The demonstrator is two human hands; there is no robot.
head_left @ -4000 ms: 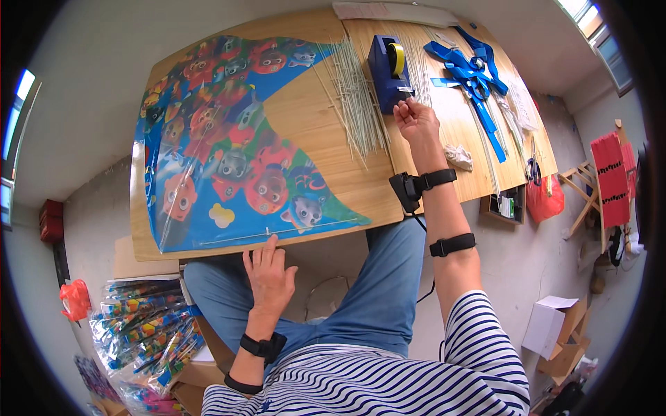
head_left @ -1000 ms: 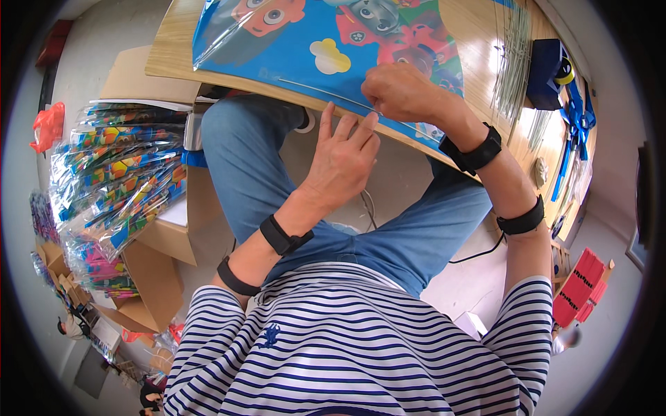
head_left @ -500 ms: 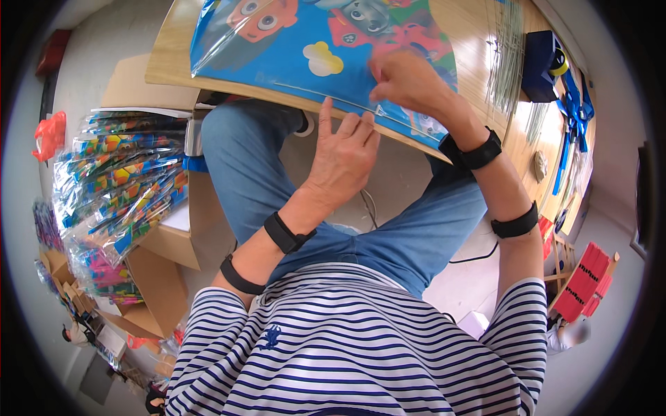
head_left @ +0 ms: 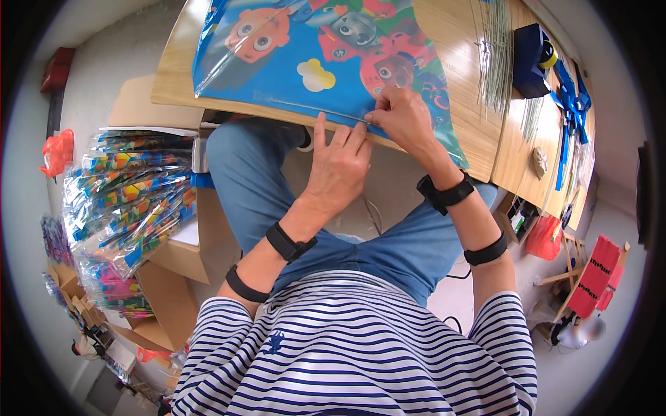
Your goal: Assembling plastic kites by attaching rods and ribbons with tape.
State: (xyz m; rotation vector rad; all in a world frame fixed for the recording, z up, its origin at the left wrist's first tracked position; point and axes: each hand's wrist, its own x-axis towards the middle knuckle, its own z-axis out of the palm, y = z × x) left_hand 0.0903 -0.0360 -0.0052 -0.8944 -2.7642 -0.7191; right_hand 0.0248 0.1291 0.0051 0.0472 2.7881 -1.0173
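Note:
A blue plastic kite (head_left: 312, 62) printed with cartoon animals lies flat on the wooden table (head_left: 444, 41), its lower edge at the table's near rim. A thin pale rod (head_left: 312, 109) runs along that edge. My right hand (head_left: 402, 118) pinches the rod's right end against the kite. My left hand (head_left: 340, 163) is just beside and below it, fingers stretched out, their tips touching the kite's edge and the rod. Both wrists wear black bands.
A bundle of thin rods (head_left: 496, 55), a dark blue tape dispenser (head_left: 531, 52) and blue ribbon bows (head_left: 569, 97) lie on the table's right part. Packaged kites (head_left: 125, 201) are stacked on cardboard boxes (head_left: 173, 291) at my left. A red bag (head_left: 544, 236) hangs at the right.
Four seconds ago my right hand was far out by the tape dispenser and my left hand lay on my lap. Both are now at the kite's near edge, almost still over the last second.

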